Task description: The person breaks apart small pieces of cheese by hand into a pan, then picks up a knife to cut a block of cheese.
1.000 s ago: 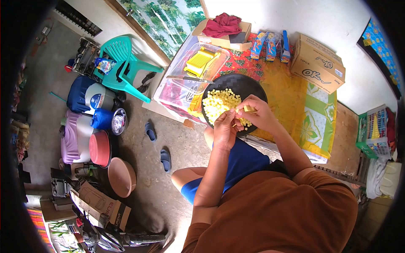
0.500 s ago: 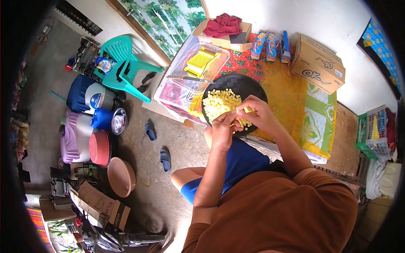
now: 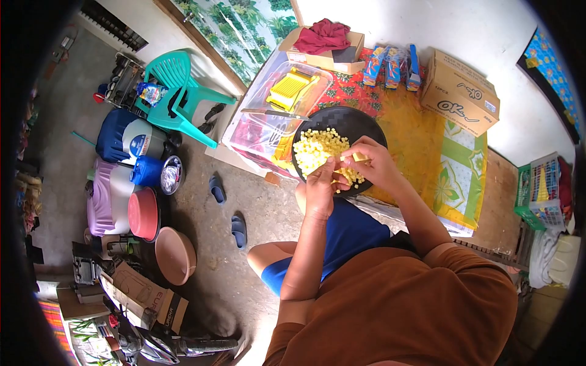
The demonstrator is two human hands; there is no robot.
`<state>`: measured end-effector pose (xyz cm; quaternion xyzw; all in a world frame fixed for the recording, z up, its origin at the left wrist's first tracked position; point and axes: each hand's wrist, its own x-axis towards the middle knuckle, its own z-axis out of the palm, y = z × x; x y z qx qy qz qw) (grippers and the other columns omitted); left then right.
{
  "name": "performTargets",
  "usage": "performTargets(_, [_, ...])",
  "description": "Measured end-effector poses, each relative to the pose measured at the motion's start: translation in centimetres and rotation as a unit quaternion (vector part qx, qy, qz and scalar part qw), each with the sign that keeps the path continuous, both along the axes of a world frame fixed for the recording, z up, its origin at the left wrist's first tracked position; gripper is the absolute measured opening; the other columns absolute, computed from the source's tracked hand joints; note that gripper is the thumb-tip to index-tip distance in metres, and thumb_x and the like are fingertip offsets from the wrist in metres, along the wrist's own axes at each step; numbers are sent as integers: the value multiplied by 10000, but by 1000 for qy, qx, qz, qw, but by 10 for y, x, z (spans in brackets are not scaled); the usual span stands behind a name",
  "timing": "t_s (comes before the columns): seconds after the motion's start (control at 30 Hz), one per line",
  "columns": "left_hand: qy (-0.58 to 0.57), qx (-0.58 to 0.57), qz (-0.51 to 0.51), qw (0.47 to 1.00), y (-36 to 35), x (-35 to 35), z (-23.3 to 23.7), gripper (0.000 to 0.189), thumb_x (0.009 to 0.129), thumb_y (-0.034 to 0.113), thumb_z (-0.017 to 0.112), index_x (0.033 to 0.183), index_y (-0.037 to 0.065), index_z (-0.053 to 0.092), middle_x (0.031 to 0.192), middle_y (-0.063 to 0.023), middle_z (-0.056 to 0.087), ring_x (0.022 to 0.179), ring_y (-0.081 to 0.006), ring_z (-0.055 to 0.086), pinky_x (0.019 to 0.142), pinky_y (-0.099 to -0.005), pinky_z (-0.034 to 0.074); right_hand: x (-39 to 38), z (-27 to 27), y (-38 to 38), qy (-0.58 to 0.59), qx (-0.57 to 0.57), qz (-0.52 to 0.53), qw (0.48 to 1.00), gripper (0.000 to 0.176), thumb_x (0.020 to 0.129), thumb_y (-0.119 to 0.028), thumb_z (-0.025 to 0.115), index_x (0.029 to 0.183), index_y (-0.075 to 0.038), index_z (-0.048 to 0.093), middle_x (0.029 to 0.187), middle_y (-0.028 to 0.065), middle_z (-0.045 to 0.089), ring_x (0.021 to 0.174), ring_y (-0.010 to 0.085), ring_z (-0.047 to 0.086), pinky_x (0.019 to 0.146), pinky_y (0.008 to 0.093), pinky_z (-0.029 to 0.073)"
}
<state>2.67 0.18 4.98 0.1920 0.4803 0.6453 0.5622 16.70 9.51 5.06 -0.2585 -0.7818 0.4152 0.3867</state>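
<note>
A round black pan (image 3: pixel 370 127) sits on the table's near edge in front of me, holding a heap of small yellow cubes (image 3: pixel 314 149). Over its near right part, my right hand (image 3: pixel 375 165) is closed, with a pale yellow stick-like piece (image 3: pixel 360 158) showing between its fingers. My left hand (image 3: pixel 320 192) is closed in a pinch, its fingertips meeting those of the right; what it grips is hidden. Left of the pan, a yellow slicer (image 3: pixel 292 88) lies in a clear plastic container (image 3: pixel 320 85). A knife (image 3: pixel 274 114) rests across the container's near side, its tip end by the pan not clear.
A cardboard box (image 3: pixel 461 91) and several blue packs (image 3: pixel 394 70) stand at the table's back, beside an open box (image 3: pixel 342 61) with red cloth. Leftward are a green chair (image 3: pixel 177 104), basins (image 3: pixel 175 256) and slippers (image 3: pixel 238 232) on the floor.
My left hand has shifted very slightly and its thumb sits a little higher. The right hand stays almost in place, and the other things have not moved.
</note>
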Motion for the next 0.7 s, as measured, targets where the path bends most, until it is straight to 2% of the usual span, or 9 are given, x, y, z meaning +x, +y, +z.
performTargets(0.13, [29,-24,10,999,-2,-4,-16,420,947,277,553,1227,-37,552,1014,-99,642,621,-113,571,562,-249,509,3,-41,20,-52,-45,-56,996,183,793,-169,688,944,-66,680,856,106,640,804,248,635,711,326,488])
performTargets(0.27, [50,-43,-5,998,-11,-9,-31,400,936,262,573,1220,-19,557,998,-89,645,622,-98,571,551,-243,503,16,-81,32,-187,-103,-88,973,238,747,-208,690,930,-57,670,833,121,670,810,275,657,715,353,501])
performTargets(0.37, [48,-53,-10,997,-15,-9,-39,355,929,234,586,1187,-9,583,978,-79,650,614,-88,571,540,-233,502,17,-103,34,-214,-77,-98,969,208,737,-152,691,917,-51,667,738,95,645,699,183,628,669,314,495])
performTargets(0.47, [38,-50,-9,998,-16,-8,-42,310,926,211,590,1153,-1,605,954,-72,654,606,-84,573,526,-221,499,17,-90,34,-253,-114,-64,959,235,763,-156,688,970,-49,657,807,66,656,760,171,626,695,303,495])
performTargets(0.57, [40,-49,-8,998,-15,-9,-41,289,931,200,583,1140,3,613,930,-58,654,607,-75,564,523,-206,492,14,-100,36,-58,-208,-26,976,340,784,-181,695,1090,-45,635,882,42,651,807,160,625,706,309,493])
performTargets(0.67, [51,-42,-5,998,-15,-10,-41,287,934,202,580,1140,5,613,906,-45,647,613,-67,551,529,-199,484,10,-74,33,60,-431,60,898,362,832,-138,677,1161,-8,599,929,2,614,823,95,573,710,256,473])
performTargets(0.7, [56,-36,-1,998,-14,-11,-43,285,932,206,586,1130,3,615,907,-55,645,610,-74,558,528,-207,486,10,-65,32,45,-424,82,901,352,840,-123,668,1166,-10,598,929,-1,612,819,87,568,706,248,471])
